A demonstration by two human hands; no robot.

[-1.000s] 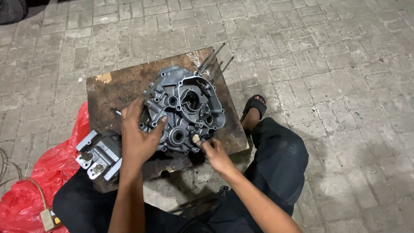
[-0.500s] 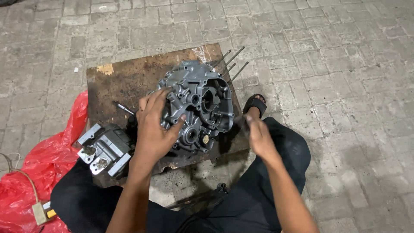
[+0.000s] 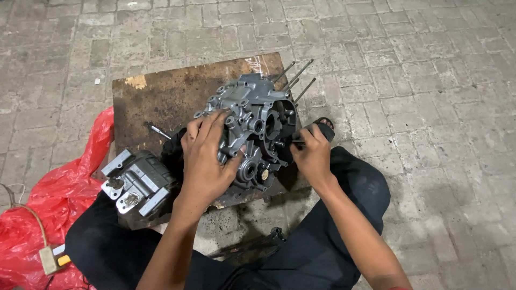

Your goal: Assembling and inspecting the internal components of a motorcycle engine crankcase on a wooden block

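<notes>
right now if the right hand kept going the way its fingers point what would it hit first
The right hand points up and left at the engine case. It seems to be touching the case's right edge already, so the case comes first, though depth is hard to judge from above.
</notes>
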